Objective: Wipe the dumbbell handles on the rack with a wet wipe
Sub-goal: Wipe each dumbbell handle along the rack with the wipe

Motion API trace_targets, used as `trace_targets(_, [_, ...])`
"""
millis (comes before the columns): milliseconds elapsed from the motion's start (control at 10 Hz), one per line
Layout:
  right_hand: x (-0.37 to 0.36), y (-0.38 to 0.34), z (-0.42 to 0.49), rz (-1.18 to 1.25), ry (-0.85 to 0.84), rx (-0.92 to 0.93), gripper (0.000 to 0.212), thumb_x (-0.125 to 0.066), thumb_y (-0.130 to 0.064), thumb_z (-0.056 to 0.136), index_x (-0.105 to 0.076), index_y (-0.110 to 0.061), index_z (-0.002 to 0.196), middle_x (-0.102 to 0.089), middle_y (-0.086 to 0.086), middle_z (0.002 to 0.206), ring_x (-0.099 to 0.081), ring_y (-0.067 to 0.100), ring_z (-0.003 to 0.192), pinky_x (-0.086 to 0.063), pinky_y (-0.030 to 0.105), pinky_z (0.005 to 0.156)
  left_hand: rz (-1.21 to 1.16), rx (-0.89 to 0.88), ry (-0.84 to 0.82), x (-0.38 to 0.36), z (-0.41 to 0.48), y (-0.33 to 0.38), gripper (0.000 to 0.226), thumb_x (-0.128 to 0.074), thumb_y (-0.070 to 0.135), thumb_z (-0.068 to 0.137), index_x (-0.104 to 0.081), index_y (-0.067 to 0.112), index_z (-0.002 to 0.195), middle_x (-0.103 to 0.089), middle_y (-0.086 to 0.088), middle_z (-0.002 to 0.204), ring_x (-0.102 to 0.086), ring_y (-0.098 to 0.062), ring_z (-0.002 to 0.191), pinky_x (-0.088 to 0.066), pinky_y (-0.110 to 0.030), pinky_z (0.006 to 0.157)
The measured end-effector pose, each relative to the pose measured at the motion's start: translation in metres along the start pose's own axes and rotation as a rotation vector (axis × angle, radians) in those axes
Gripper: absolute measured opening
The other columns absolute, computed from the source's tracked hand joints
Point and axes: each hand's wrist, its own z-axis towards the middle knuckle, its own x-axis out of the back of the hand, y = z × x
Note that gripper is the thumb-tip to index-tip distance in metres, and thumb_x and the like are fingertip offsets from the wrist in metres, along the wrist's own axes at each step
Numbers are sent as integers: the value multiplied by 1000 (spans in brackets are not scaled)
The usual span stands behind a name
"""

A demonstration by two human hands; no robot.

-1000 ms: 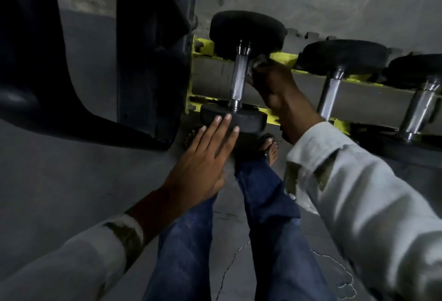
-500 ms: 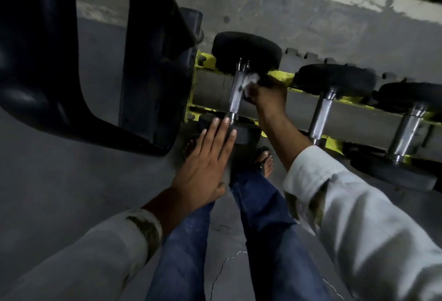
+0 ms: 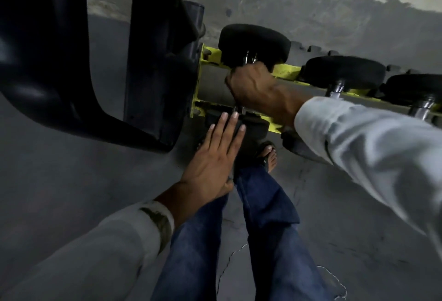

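Upper centre of the head view: the leftmost dumbbell (image 3: 253,44) was seen lying across the yellow rack (image 3: 285,71), one black head toward the wall and the other toward the person. Its handle (image 3: 250,57) was almost wholly covered by the right hand (image 3: 258,85), whose fingers were curled round the bar; only short chrome ends were left showing. The wet wipe could not be seen and was presumed to be hidden inside that grip. Just below, the left hand (image 3: 211,157) was laid flat, its fingers straight and close together, with the fingertips (image 3: 235,115) resting on the near head. Toward the right edge, a second dumbbell (image 3: 344,72) and a third dumbbell (image 3: 413,90) were racked alongside, untouched. A dark machine frame (image 3: 148,61) filled the upper left, and a sandalled foot (image 3: 270,157) was placed on the floor (image 3: 71,169) beneath the rack.

The dumbbell was judged heavy and rigid, best left seated on its rails and steadied at a head. The chrome bar was judged hard and probably slick once wetted, so it would best be taken in a full wrapped grip at mid-handle. The wipe was judged soft and liable to bunch.
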Motion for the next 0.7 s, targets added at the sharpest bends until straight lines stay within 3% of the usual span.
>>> trace_targets(200, [0,-3,-25,276,-172,11,26,-55,-29,97,-69,-13,111,-71,11,107,-68,32,98,-53,35,79,11,-64,-33,13,-3,-9,117,-54,58,91,24,-1,156,33,-30,160,28,-45,151,-2,-54,126])
trace_targets(300, [-2,5,-70,451,-75,-41,32,-48,-34,90,-68,-18,109,-67,6,105,-67,27,93,-52,33,74,16,-133,5,15,-4,-2,109,-52,50,92,17,-1,159,30,-28,162,24,-43,153,-1,-56,126])
trace_targets(400, [-17,29,-133,575,110,-160,17,-57,-19,89,-68,-19,102,-62,6,99,-64,29,86,-53,39,70,-13,-225,50,13,0,21,107,-56,44,86,6,1,162,23,-27,166,16,-41,156,-6,-54,126])
trace_targets(500, [-36,63,-183,481,171,-240,25,-63,-12,89,-68,-18,113,-60,6,110,-62,29,97,-55,43,71,-73,-293,67,10,14,56,106,-61,39,83,-2,3,163,14,-25,168,10,-39,157,-8,-52,127])
trace_targets(600, [-47,100,-202,294,129,-149,33,-71,-10,83,-68,-11,116,-61,11,121,-60,34,106,-57,45,71,-119,-297,71,9,34,94,107,-64,35,82,-3,4,164,14,-23,169,10,-38,158,-8,-52,127])
trace_targets(700, [-54,127,-204,33,-33,144,40,-74,-27,83,-66,-16,121,-61,7,136,-64,33,109,-58,41,76,-92,-322,25,7,50,128,107,-63,34,85,3,6,164,20,-21,168,14,-37,157,-6,-51,127])
